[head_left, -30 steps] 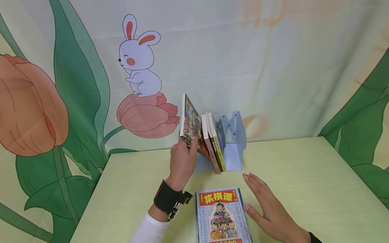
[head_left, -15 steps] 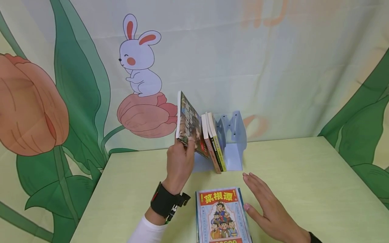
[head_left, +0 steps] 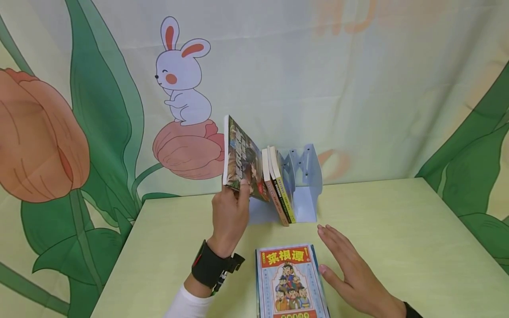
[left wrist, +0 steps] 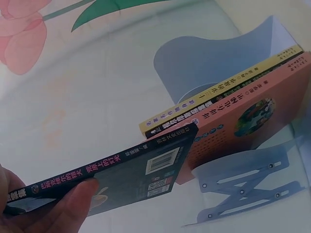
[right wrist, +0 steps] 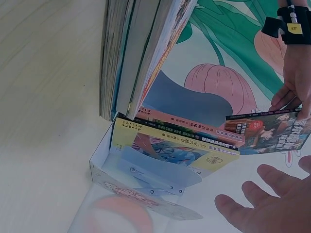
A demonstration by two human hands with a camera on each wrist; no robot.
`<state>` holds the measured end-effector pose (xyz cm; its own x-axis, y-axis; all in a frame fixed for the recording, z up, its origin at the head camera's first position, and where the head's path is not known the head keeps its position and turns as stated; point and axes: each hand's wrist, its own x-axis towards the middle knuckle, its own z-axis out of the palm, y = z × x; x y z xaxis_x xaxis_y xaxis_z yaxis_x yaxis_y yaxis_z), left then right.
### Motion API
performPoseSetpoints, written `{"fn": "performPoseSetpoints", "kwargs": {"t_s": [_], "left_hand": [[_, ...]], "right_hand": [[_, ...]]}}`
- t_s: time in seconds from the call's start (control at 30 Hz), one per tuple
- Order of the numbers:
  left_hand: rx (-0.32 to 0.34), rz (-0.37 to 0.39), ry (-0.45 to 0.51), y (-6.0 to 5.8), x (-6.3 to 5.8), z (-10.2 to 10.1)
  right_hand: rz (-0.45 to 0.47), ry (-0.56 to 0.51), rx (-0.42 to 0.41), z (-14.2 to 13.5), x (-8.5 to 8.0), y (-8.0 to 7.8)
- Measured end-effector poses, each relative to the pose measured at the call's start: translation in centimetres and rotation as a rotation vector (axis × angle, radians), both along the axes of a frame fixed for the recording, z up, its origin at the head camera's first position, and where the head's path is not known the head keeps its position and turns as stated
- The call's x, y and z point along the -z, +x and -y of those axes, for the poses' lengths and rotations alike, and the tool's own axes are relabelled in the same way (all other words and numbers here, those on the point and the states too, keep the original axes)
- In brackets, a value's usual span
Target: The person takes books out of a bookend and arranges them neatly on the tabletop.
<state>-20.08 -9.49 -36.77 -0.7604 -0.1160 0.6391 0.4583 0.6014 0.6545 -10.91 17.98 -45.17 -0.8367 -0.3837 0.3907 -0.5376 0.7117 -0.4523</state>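
My left hand [head_left: 230,216] pinches a dark-covered paperback book [head_left: 243,163], thumb on its front cover. That book is tilted, left of the upright row; in the left wrist view its spine shows pink lettering, and its far end overlaps the row. A pale blue metal bookend rack [head_left: 305,205] bears several thin books leaning together: a pink-spined book [head_left: 277,201], a black-spined one and a yellow-spined book [right wrist: 175,145]. Holding nothing, my right hand [head_left: 355,274] hovers with fingers extended, right of a flat-lying comic book [head_left: 292,282] with a red-and-blue cover.
The right wrist view shows the comic on top of a stack of thicker books [right wrist: 129,53]. Pale green-yellow tabletop [head_left: 397,229] surrounds the rack. Behind it hangs a cloth backdrop [head_left: 262,66] printed with a rabbit and tulips.
My left hand has drawn the dark-covered book leftward and slightly up, widening the space between it and the upright books. The right hand has stayed in place.
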Motion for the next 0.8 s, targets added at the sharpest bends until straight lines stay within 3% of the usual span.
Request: {"fn": "performPoseSetpoints", "kwargs": {"t_s": [0.6, 0.8], "left_hand": [[-0.036, -0.082, 0.027, 1.6, -1.1, 0.5], [-0.006, -0.084, 0.065, 2.3, -1.4, 0.6]], "right_hand": [[0.004, -0.001, -0.001, 0.1, -0.3, -0.1], [0.004, -0.004, 0.003, 0.1, -0.5, -0.1]]}}
